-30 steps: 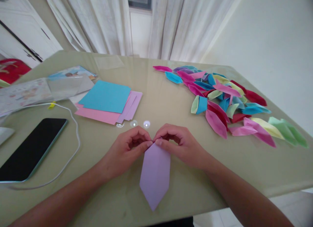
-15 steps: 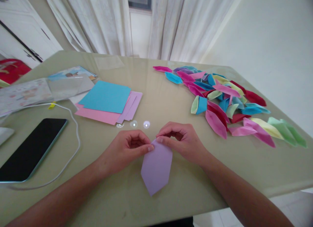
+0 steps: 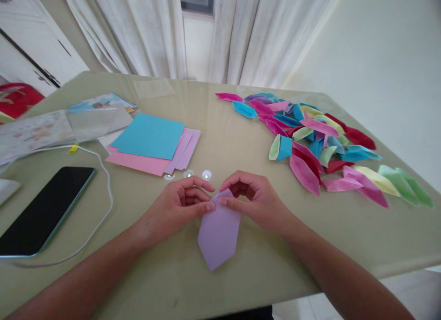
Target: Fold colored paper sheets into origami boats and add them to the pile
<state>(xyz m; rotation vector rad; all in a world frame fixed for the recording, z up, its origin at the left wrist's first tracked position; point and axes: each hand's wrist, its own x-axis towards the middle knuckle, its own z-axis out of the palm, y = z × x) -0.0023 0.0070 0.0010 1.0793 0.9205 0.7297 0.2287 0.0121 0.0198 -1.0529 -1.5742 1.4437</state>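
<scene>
Left grip: the left hand (image 3: 186, 203) pinches the far left edge of the purple paper, thumb on top, index finger arched above.
Right grip: the right hand (image 3: 257, 200) pinches the far right edge, thumb on the face, the other fingers curled behind.
Purple paper: the folded purple paper (image 3: 220, 237) is between the hands at the near middle of the surface, long and six-sided, smooth-faced, with pointed far and near ends.
Clear discs: the small clear discs (image 3: 206, 175) lie in a row just beyond the left hand.
Sheets: a blue sheet (image 3: 148, 136) overlaps a pink sheet (image 3: 138, 163) and lilac sheets (image 3: 189, 150), left of centre.
Left side: a dark-screened phone (image 3: 48, 210), a white cable (image 3: 108, 191) and plastic sleeves (image 3: 37, 129).
Right side: a loose heap of many-coloured folded pieces (image 3: 320, 131).
Surface: pale green, slightly glossy surface (image 3: 255, 274).
Room: pale curtains (image 3: 138, 35) at the far side, white cabinet (image 3: 27, 40) far left, plain wall (image 3: 386, 67) right.
Hard to see: fingertips behind the paper are hidden; the red item (image 3: 20, 99) far left is cut off.
</scene>
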